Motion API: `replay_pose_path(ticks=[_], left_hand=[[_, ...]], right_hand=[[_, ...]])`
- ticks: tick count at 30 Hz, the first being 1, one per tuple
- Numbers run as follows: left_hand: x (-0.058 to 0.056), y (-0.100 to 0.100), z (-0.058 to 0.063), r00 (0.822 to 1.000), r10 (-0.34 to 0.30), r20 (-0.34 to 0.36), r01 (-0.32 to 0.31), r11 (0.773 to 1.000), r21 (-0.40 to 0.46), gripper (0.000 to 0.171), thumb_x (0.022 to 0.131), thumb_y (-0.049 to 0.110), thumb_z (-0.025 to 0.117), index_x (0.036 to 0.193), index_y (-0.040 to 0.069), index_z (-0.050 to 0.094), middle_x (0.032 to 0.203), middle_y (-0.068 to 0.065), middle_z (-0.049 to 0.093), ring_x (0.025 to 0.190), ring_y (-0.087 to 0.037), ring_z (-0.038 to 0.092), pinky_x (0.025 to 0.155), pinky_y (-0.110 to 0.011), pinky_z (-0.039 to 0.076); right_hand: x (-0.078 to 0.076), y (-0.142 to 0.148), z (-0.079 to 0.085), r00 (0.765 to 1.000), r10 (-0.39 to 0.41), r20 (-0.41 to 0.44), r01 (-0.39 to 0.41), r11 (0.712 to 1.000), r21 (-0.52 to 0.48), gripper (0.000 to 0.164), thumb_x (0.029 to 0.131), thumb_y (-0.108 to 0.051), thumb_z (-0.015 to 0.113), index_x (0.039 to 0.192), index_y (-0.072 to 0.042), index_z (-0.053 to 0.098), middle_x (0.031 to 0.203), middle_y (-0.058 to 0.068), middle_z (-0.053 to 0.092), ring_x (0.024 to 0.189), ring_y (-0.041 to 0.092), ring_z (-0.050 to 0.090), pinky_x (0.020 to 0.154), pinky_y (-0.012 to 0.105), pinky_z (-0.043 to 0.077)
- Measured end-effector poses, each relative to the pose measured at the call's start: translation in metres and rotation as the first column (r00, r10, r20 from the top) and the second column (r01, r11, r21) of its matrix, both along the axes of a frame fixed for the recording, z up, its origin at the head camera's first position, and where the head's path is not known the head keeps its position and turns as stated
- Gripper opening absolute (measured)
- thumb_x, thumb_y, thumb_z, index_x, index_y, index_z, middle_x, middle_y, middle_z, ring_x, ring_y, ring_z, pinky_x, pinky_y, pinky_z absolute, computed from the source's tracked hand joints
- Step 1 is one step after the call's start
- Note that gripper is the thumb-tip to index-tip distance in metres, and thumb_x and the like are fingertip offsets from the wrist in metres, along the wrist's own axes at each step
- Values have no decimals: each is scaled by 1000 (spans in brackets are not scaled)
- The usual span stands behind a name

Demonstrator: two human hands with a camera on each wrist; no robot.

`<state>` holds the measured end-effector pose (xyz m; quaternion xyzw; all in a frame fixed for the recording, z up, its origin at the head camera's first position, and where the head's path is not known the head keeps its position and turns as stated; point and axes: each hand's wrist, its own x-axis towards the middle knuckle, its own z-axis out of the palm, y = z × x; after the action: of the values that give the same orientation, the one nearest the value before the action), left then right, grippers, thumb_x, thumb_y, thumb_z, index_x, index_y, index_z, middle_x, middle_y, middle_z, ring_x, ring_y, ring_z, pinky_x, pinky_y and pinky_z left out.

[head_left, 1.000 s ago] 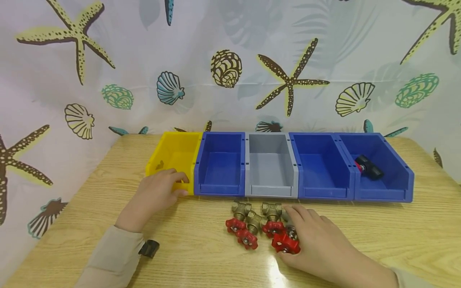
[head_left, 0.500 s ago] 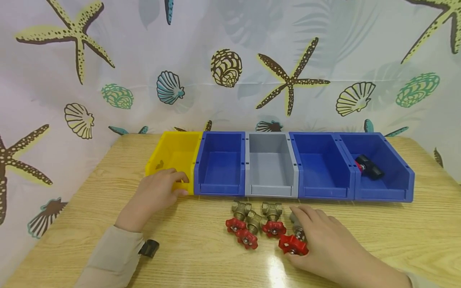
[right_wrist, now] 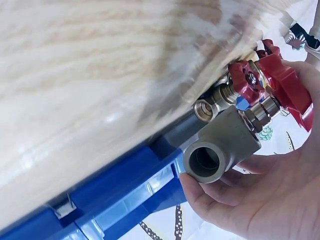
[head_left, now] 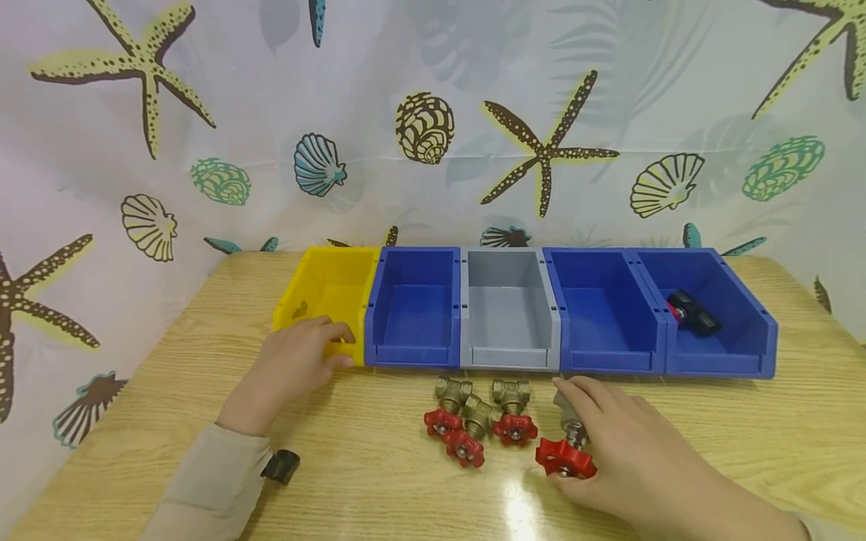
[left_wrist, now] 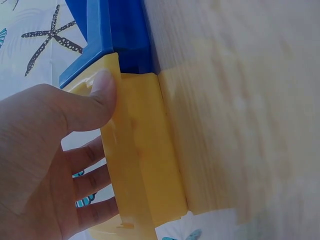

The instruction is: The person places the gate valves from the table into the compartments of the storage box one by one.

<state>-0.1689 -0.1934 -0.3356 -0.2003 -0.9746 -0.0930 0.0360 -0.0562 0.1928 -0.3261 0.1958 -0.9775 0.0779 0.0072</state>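
Note:
My right hand [head_left: 625, 443] holds a grey stop valve [right_wrist: 227, 140] with a red handwheel [head_left: 564, 457], over the table in front of the blue bins. In the right wrist view its fingers curl under the grey body, whose round socket faces the camera. My left hand [head_left: 298, 364] grips the front edge of the yellow bin [head_left: 341, 267], its thumb on the outer face in the left wrist view. Left of the grey valve lie three brass gate valves, a left one [head_left: 453, 392], a middle one [head_left: 479, 413] and a right one [head_left: 511, 397], all with red handwheels.
Right of the yellow bin stand a blue bin [head_left: 418, 355], a grey bin [head_left: 510, 359], another blue bin [head_left: 612, 363] and a far-right blue bin [head_left: 720, 367]. That last one contains a black valve [head_left: 697, 315] with some red. A patterned curtain [head_left: 379, 203] hangs behind the table.
My right hand has drawn the grey valve rightward, away from the brass valves, widening the gap between them. The left hand keeps its place on the yellow bin.

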Motion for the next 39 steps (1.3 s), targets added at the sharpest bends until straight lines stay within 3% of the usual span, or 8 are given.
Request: replay_pose_path(ticks=[10, 16, 26, 39], left_hand=[[-1, 1, 1, 1000, 2, 9, -2, 1000, -2, 23, 87, 28, 78, 105, 16, 71, 87, 2, 62, 74, -18, 53, 62, -34, 47], [-1, 2, 0, 1000, -11, 3, 11, 1000, -3, 23, 87, 28, 78, 105, 16, 71, 87, 2, 61, 74, -18, 54, 62, -34, 47], [-1, 2, -1, 1000, 5, 21, -4, 1000, -11, 24, 87, 29, 78, 106, 16, 71, 89, 1, 62, 76, -19, 54, 64, -36, 48], [-1, 1, -2, 1000, 10, 15, -10, 1000, -8, 23, 87, 29, 78, 106, 17, 71, 89, 1, 62, 76, -19, 54, 65, -37, 48]], right_hand=[[0, 9, 9, 993, 39, -114, -41, 999, -18, 98, 70, -59, 81, 144, -4, 47, 135, 15, 53, 120, 38, 53, 96, 61, 43], [-1, 19, 8, 983, 72, -170, -65, 997, 45, 97, 69, -58, 81, 142, -4, 48, 134, 17, 54, 117, 38, 53, 94, 60, 44], [-7, 32, 15, 976, 90, -199, -73, 993, 94, 100, 68, -56, 82, 143, -2, 45, 134, 19, 54, 115, 41, 53, 92, 61, 44], [-34, 49, 28, 942, 191, -276, -157, 977, 141, 100, 66, -55, 86, 141, -1, 47, 132, 22, 53, 114, 42, 54, 88, 61, 45]])
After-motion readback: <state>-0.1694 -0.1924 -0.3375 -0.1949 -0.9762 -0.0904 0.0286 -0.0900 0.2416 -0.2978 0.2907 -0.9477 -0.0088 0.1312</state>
